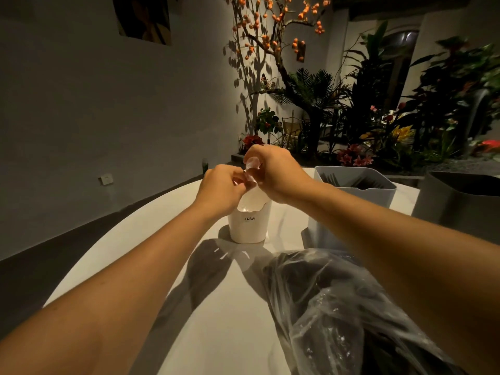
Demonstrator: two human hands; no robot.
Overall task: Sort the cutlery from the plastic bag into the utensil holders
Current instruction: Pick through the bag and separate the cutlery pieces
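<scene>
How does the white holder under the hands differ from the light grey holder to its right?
The white holder is round, smaller and printed with "CRBW"; the light grey holder is squarish, larger and unmarked on the sides shown. Dark cutlery already stands in the grey holder, while the white holder has a clear wrapper over its mouth, pinched by both hands. Both stand upright on the white table.
</scene>
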